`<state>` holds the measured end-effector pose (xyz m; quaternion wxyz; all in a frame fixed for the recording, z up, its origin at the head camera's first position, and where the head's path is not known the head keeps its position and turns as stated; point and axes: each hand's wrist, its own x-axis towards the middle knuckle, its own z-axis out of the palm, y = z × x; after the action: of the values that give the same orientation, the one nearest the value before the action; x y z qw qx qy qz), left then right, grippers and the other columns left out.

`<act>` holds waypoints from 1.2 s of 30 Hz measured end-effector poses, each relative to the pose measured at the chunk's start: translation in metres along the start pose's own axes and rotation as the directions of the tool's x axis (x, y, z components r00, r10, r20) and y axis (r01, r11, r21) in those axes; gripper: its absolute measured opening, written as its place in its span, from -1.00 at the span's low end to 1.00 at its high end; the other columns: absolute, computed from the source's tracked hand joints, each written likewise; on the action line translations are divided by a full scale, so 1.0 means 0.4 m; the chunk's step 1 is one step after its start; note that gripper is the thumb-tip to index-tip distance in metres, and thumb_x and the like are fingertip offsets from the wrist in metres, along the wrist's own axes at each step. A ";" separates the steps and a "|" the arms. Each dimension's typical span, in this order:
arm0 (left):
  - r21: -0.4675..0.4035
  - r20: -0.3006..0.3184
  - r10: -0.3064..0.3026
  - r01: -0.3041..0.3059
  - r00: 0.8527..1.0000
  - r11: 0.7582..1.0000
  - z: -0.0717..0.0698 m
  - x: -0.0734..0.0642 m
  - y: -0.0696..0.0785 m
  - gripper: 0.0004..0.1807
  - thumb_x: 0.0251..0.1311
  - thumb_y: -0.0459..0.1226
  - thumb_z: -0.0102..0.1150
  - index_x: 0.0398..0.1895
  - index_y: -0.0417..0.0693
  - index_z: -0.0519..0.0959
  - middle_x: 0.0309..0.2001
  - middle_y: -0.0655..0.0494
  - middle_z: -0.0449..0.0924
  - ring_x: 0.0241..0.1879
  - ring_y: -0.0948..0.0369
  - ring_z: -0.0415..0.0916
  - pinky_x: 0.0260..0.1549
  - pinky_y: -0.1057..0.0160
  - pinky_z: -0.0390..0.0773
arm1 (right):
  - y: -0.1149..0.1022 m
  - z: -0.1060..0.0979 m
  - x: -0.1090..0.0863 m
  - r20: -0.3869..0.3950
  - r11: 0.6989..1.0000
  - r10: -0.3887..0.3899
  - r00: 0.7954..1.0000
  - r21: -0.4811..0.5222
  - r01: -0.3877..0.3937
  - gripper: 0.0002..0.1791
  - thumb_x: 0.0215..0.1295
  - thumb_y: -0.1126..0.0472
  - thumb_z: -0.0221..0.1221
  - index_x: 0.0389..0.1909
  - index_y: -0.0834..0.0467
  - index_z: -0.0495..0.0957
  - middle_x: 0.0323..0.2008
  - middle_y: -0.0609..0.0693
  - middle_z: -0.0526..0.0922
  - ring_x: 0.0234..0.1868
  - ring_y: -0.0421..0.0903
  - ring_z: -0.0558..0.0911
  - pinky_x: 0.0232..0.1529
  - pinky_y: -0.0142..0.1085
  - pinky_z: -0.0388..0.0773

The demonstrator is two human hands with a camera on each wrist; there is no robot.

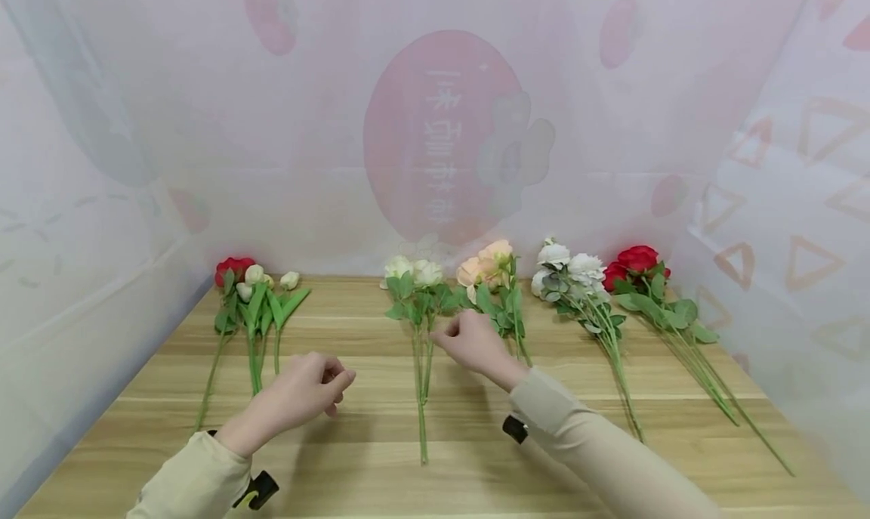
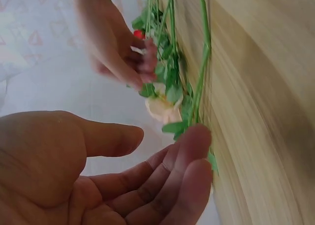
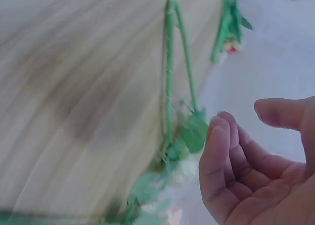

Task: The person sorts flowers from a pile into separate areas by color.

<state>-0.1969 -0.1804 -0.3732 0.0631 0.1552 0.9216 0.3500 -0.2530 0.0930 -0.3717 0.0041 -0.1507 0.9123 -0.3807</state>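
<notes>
Backdrop [image 1: 306, 141]: pale printed cloth, hung behind the work and at both sides.

Table [image 1: 367, 466]: wood-grained; all the flowers are borne on it in a row, blooms toward the backdrop, stems toward the person.

Red flowers [image 1: 639, 259]: long-stemmed, laid slantwise at the right end.

White flowers [image 1: 586, 271]: laid just beside the red, blooms close.

Cream flowers [image 1: 420, 304]: placed at the middle, stems pointed straight toward the person.

Peach flowers [image 1: 485, 266]: set between cream and white, partly covered by the right hand.

Pale tulips [image 1: 254, 300]: laid at the left, well apart from the middle.

Single red flower [image 1: 234, 267]: found at the left end, beside the tulips.

Left hand [image 1: 299, 390]: raised near the tulip stems; nothing is gripped, fingers loosely bent, thumb apart.

Right hand [image 1: 469, 341]: held just beside the cream stems; nothing is gripped, fingers bent, thumb parted from them.

Condition of work, as judged: the laying-out in a row appears done; no stem is held in either hand. Whether any rearranging is left cannot be told.
</notes>
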 end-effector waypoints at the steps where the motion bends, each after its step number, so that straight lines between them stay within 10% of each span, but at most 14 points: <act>1: 0.021 -0.010 0.000 0.000 1.000 1.000 -0.003 0.003 -0.006 -0.71 0.43 -0.20 0.08 -0.47 -0.12 0.55 -0.57 0.13 0.55 -0.58 0.21 0.55 -0.52 0.19 0.51 | 0.002 -0.012 -0.010 -0.012 1.000 0.002 1.000 0.014 -0.002 -0.49 0.38 0.06 0.20 -0.80 0.06 0.42 -0.85 -0.15 0.24 -0.79 -0.20 0.17 -0.66 -0.34 0.21; 7: 0.095 -0.081 0.004 0.004 0.997 0.995 -0.021 0.032 -0.042 -0.70 0.42 -0.22 0.05 -0.51 -0.12 0.53 -0.61 0.14 0.51 -0.60 0.23 0.50 -0.61 0.20 0.42 | 0.020 -0.075 -0.062 -0.096 0.995 0.041 0.995 0.094 -0.032 -0.78 0.38 0.10 0.22 -0.43 0.10 0.69 -0.59 -0.06 0.61 -0.59 -0.07 0.57 -0.55 -0.23 0.49; 20: 0.262 -0.313 -0.023 0.109 0.949 0.959 -0.071 0.090 -0.127 -0.57 0.40 -0.26 -0.07 -0.72 0.00 0.30 -0.75 0.16 0.15 -0.72 0.24 0.09 -0.78 0.29 0.11 | 0.079 -0.141 -0.166 -0.159 0.993 0.034 0.987 0.119 -0.015 -0.80 0.39 0.14 0.21 -0.40 0.14 0.67 -0.56 -0.03 0.59 -0.49 0.02 0.58 -0.45 -0.17 0.51; 25: 0.278 -0.263 -0.138 0.212 0.955 0.937 -0.097 0.094 -0.180 -0.55 0.34 -0.28 -0.05 -0.77 0.00 0.22 -0.72 0.13 0.12 -0.70 0.20 0.13 -0.76 0.22 0.20 | 0.112 -0.151 -0.183 -0.151 0.994 0.053 0.987 0.098 -0.038 -0.75 0.39 0.11 0.22 -0.46 0.13 0.64 -0.58 -0.02 0.58 -0.48 0.05 0.59 -0.49 -0.22 0.50; 36: 0.243 -0.126 -0.211 0.236 0.969 0.941 -0.097 0.101 -0.249 -0.83 0.03 -0.48 -0.03 -0.66 -0.18 0.40 -0.76 0.03 0.43 -0.77 0.18 0.42 -0.74 0.26 0.39 | 0.119 -0.184 -0.190 -0.144 0.986 0.077 0.987 0.157 -0.054 -0.75 0.40 0.10 0.21 -0.39 0.19 0.63 -0.53 0.07 0.61 -0.46 0.07 0.60 -0.49 -0.23 0.55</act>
<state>-0.2677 -0.2616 -0.4107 0.0363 0.0389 0.9727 0.2258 -0.2021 0.1967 -0.3607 -0.0405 -0.0907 0.8828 -0.4592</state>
